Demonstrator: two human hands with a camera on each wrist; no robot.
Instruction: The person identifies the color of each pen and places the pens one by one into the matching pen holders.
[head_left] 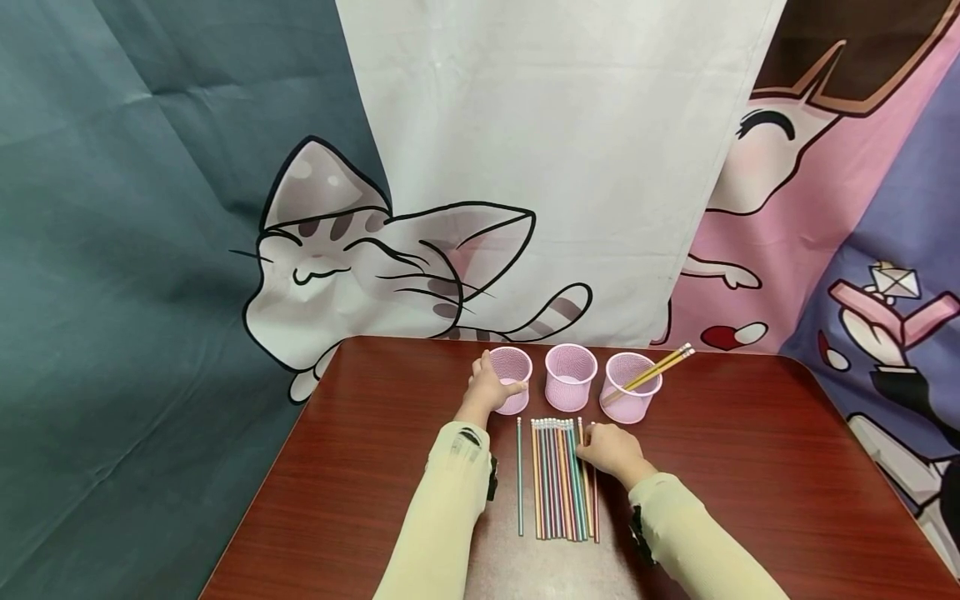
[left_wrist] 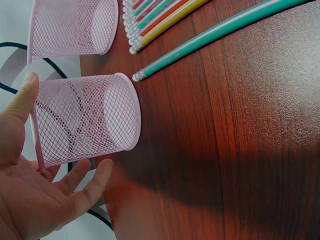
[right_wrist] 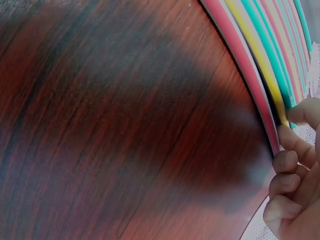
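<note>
My left hand holds the leftmost pink mesh pen cup, its thumb at the rim and its fingers along the side. The cup stands upright at the back of the table. Over the right end of a row of striped pencils, my right hand pinches a yellow pencil near its eraser end between thumb and forefinger. A red pencil lies just right of it, close by the curled other fingers. One green pencil lies apart, left of the row.
A second pink mesh cup stands in the middle. The right-hand cup holds two yellow pencils leaning right. A printed cloth hangs behind the wooden table.
</note>
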